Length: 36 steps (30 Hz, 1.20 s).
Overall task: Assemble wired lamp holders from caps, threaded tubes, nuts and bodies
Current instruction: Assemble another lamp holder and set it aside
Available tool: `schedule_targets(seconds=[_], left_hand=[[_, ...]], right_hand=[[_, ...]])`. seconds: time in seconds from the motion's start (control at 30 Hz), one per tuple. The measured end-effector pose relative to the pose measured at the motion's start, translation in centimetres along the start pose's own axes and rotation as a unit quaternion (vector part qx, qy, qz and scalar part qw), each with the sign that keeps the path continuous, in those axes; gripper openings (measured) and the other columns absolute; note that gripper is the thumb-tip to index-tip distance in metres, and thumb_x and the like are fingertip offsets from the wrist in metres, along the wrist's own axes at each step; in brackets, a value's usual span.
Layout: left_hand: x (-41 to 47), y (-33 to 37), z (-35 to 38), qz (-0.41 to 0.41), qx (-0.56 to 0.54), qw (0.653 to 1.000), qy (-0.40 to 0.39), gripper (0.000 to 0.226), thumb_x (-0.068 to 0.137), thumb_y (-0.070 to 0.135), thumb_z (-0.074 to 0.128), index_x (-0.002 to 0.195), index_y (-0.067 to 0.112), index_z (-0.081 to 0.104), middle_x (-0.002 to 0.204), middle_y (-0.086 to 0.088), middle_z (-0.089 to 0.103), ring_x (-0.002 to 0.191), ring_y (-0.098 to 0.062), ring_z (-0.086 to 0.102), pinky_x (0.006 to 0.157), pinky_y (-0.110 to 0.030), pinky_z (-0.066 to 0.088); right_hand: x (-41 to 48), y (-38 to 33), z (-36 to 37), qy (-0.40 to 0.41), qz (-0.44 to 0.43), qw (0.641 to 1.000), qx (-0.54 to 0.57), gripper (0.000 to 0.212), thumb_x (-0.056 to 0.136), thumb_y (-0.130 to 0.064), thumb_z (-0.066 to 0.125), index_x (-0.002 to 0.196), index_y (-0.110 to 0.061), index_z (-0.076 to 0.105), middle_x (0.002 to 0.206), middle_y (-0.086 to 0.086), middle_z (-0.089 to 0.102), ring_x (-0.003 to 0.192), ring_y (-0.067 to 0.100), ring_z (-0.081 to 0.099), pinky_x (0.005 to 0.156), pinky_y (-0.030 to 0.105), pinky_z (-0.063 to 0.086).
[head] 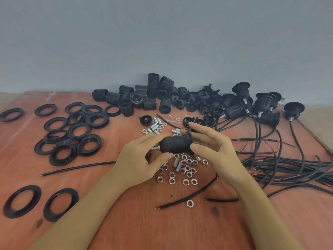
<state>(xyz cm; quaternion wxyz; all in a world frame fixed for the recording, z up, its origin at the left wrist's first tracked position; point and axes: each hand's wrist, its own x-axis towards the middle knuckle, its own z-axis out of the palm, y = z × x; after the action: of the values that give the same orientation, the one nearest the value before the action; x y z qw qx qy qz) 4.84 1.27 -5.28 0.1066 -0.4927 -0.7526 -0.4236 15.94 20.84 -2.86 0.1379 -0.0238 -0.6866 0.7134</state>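
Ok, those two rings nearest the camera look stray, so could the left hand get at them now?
Probably yes, once freed: the left hand grips the lamp holder together with the right hand, but the two rings lie on open board to its near left, nothing stacked on them.

A plain blue-grey wall (162,33) filled the upper half of the view, evenly lit by soft, diffuse light. Meeting its foot lay a reddish-brown wooden board (135,228) that served as the work surface, its grain streaked with pale scratches and dotted with a few dark knots. A pale beige surface (9,100) showed beyond the board's far left and right corners.
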Motion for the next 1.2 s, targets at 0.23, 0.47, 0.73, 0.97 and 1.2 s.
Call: schedule_targets(seconds=[0.23, 0.47, 0.73, 0.97, 1.2], left_hand=[[0.0, -0.6, -0.3, 0.059, 0.052, 0.997, -0.003, 0.045, 0.087, 0.043, 0.066, 0.125, 0.018, 0.063, 0.105, 0.009, 0.062, 0.069, -0.014, 0.061, 0.064, -0.028, 0.051], [0.1, -0.7, -0.2, 0.124, 0.067, 0.990, 0.025, 0.042, 0.089, 0.036, 0.068, 0.127, 0.021, 0.058, 0.114, 0.002, 0.063, 0.069, -0.018, 0.065, 0.060, -0.030, 0.055], [0.4, -0.5, -0.4, 0.101, 0.047, 0.990, 0.084, 0.042, 0.086, 0.030, 0.072, 0.125, 0.022, 0.057, 0.116, 0.002, 0.062, 0.063, -0.012, 0.060, 0.059, -0.031, 0.055], [0.5, -0.5, -0.6, 0.083, 0.067, 0.988, 0.109, 0.041, 0.085, 0.029, 0.073, 0.121, 0.011, 0.066, 0.114, -0.004, 0.064, 0.069, -0.026, 0.067, 0.065, -0.039, 0.057], [0.6, -0.4, -0.6, 0.076, 0.071, 0.988, 0.114, 0.040, 0.086, 0.028, 0.072, 0.121, 0.010, 0.065, 0.114, -0.004, 0.064, 0.066, -0.024, 0.065, 0.066, -0.035, 0.056]], right_hand=[[-0.2, -0.3, -0.4, -0.003, 0.024, 1.000, -0.021, 0.049, 0.075, -0.014, 0.072, 0.124, -0.012, 0.064, 0.111, 0.010, 0.073, 0.102, 0.026, 0.070, 0.082, 0.032, 0.058], [0.1, 0.2, 1.7, 0.094, 0.041, 0.991, -0.083, 0.054, 0.077, -0.060, 0.055, 0.100, -0.015, 0.071, 0.074, 0.018, 0.071, 0.055, 0.033, 0.069, 0.041, 0.032, 0.055], [0.1, 0.3, 2.8, 0.105, 0.005, 0.993, -0.058, 0.051, 0.091, -0.058, 0.039, 0.096, -0.019, 0.072, 0.059, 0.014, 0.069, 0.049, 0.028, 0.068, 0.040, 0.024, 0.049], [0.0, 0.7, 2.3, 0.174, -0.009, 0.978, -0.114, 0.067, 0.096, -0.057, 0.042, 0.056, -0.006, 0.061, 0.041, 0.009, 0.055, 0.034, 0.016, 0.051, 0.041, 0.018, 0.041], [0.4, 0.6, 2.5, 0.169, 0.031, 0.982, -0.076, 0.070, 0.091, -0.066, 0.041, 0.048, -0.015, 0.062, 0.040, 0.004, 0.053, 0.038, 0.013, 0.047, 0.051, 0.020, 0.049]])
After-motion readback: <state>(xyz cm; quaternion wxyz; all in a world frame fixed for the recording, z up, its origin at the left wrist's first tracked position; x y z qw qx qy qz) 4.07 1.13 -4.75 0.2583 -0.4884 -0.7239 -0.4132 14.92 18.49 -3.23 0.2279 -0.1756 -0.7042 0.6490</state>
